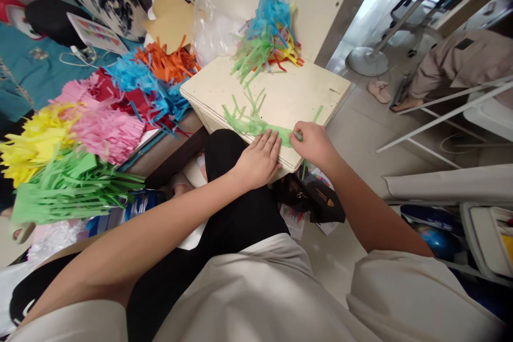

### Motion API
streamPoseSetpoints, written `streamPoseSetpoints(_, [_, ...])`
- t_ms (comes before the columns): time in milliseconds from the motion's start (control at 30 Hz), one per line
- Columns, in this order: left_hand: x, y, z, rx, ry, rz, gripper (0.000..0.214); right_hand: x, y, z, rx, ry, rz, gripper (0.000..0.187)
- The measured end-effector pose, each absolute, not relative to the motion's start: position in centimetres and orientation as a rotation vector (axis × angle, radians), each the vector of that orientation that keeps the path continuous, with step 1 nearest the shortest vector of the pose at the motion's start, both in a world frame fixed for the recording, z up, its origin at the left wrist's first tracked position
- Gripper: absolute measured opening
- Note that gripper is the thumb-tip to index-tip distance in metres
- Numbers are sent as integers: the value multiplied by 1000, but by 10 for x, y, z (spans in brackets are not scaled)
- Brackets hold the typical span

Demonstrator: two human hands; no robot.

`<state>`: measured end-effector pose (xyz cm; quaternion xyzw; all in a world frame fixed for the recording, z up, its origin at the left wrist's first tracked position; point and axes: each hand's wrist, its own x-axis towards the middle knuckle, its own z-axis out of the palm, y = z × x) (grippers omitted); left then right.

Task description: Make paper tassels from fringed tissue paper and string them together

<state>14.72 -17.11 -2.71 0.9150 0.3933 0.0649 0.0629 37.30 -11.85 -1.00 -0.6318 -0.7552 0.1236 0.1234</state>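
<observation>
A strip of green fringed paper [252, 124] lies along the near edge of a cream board [296, 97] resting over my lap. My left hand [258, 159] lies flat on the strip's near edge, fingers stretched out and pressing it down. My right hand [315, 144] is curled, its fingertips pinched on the right end of the same green strip. A loose pile of green, blue, yellow and red fringed paper [267, 37] sits at the board's far edge.
Heaps of fringed paper lie to the left: green [68, 187], pink [106, 131], yellow [36, 139], blue [136, 81], orange [166, 63]. A dark bag [316, 203] lies under the board. A fan base [366, 60] and a seated person's legs [449, 72] are at right.
</observation>
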Motion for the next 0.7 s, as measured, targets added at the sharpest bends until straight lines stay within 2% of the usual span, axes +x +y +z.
streamPoseSetpoints(133, [146,-171,-27,2770,1182,189,75,375,-118,-9,-1863,-2158,391,10])
streamPoseSetpoints(267, [145,-170,-27,2761,1181,212,74,375,-117,-9,-1915,-2179,319,17])
streamPoseSetpoints(467, [145,-170,-29,2754,1177,250,74,375,-120,-11,-1854,-2254,43,27])
streamPoseSetpoints(700, [146,-171,-33,2759,1203,232,76,375,-119,-15,-1941,-2248,150,28])
